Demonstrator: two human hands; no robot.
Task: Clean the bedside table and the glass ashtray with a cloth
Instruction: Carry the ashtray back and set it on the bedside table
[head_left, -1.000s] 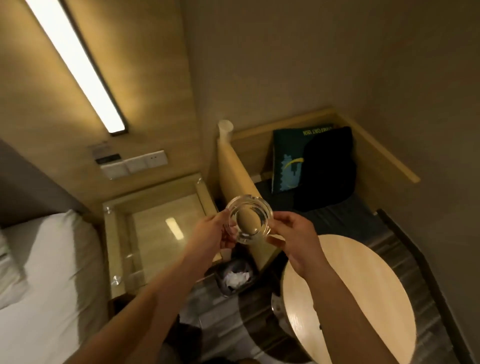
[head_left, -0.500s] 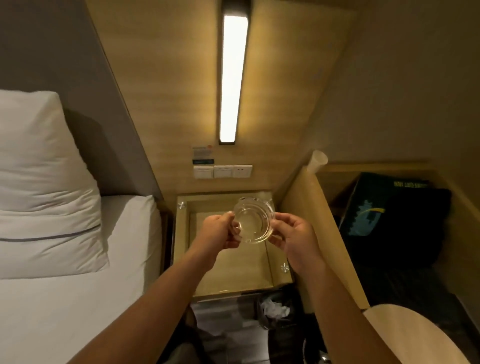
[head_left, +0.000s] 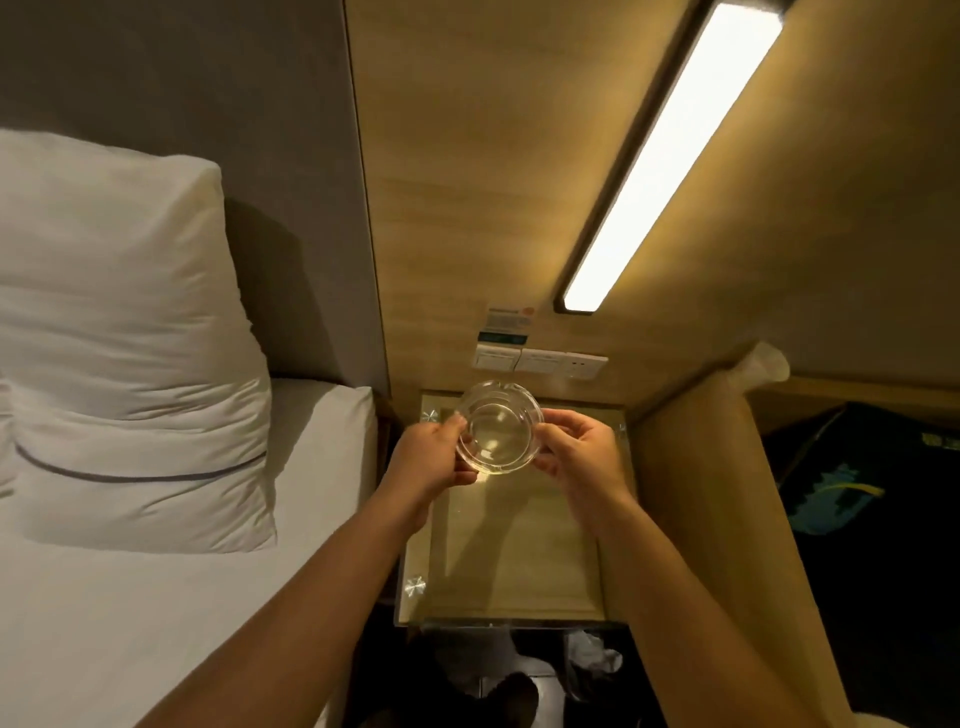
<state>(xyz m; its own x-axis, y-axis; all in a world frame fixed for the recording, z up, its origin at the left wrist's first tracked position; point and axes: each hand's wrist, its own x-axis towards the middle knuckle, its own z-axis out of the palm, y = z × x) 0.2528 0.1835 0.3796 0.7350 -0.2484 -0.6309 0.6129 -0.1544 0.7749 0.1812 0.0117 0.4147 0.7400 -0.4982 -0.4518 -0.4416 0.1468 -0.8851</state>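
The left hand (head_left: 434, 457) and the right hand (head_left: 584, 457) are both holding the round clear glass ashtray (head_left: 500, 428), one on each side, fingers curled on its rim. The ashtray is hanging in the air above the back part of the wooden glass-topped bedside worktop (head_left: 514, 551). A white pillow (head_left: 119, 332) is lying on the white bed (head_left: 156, 623) to the left. A long bright wall lamp (head_left: 670, 156) is shining above.

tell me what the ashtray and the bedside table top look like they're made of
Ashtray: clear glass, thick and glossy; the table shows through it. Bedside table top: pale wood grain, apparently under a glass sheet, judging by reflections and shiny corner fittings.
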